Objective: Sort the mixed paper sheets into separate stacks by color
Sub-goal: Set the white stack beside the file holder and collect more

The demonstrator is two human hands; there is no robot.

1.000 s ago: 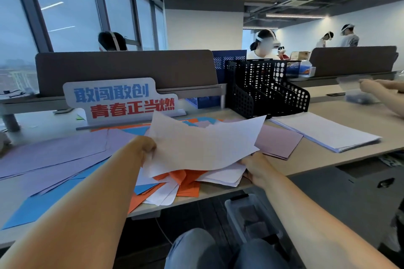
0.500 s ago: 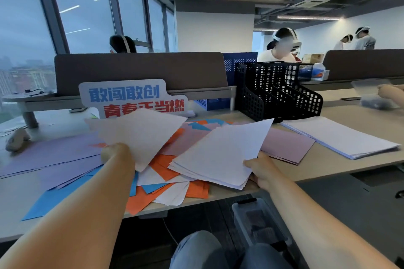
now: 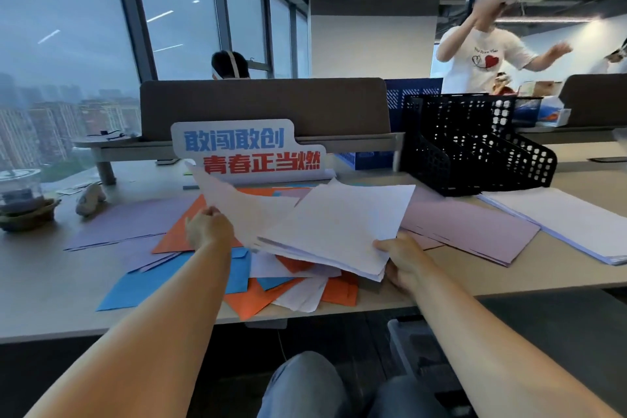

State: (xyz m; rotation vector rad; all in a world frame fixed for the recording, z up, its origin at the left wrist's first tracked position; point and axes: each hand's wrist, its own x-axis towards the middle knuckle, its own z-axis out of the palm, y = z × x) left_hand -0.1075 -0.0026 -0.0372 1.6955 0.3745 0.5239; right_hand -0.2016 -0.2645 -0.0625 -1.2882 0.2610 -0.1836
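Left hand (image 3: 208,231) pinches one white sheet (image 3: 234,204). Right hand (image 3: 405,261) grips the white bundle (image 3: 339,231) above the mixed pile (image 3: 258,295). Hazard: the fanned bundle could slip and remix. White stack (image 3: 559,224) at 3 o'clock.

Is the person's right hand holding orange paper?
No, the right hand grips a bundle of white sheets; the orange sheets lie on the desk beneath.

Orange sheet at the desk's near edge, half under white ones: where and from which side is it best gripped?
Probably pinch the orange sheet at its bare pointed corner by the desk edge, coming from the near side, thumb on top. White sheets overlap its right part, so that corner is the free grip; draw it toward you.
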